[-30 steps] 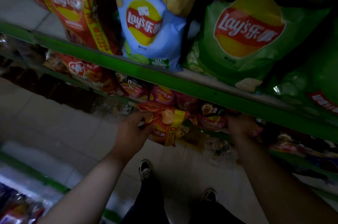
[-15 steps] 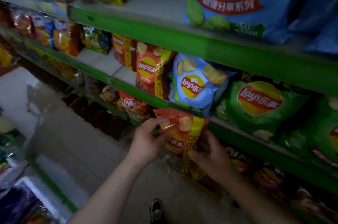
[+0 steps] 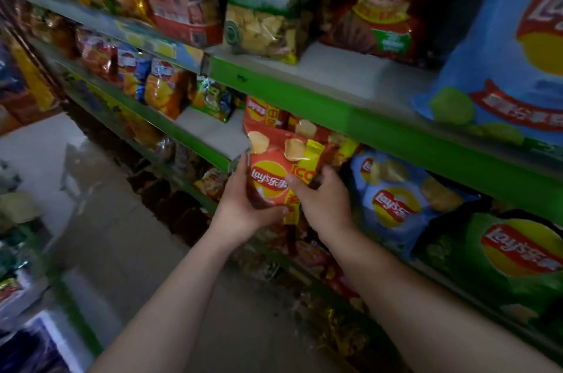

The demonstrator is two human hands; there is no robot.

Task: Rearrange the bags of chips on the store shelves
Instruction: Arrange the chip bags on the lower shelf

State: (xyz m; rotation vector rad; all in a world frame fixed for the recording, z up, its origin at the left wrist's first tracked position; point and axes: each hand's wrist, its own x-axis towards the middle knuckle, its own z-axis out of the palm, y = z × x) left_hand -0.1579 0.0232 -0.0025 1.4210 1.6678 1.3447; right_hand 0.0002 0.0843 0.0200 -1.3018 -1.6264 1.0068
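Between left hand point(image 3: 240, 208) and right hand point(image 3: 324, 205), seemingly gripped: red chip bag point(image 3: 269, 180).

The red Lay's bag point(image 3: 268, 182) has risen to the middle shelf point(image 3: 210, 132) edge.

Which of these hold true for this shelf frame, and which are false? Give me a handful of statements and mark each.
1. Both the left hand and the right hand hold the red chip bag. True.
2. The red chip bag lies on the floor. False: it is held up at the edge of the middle shelf.
3. A light blue chip bag stands to the right of the held one. True.
4. The green chip bag stands on the top shelf. False: it stands lower, to the right of the light blue chip bag.
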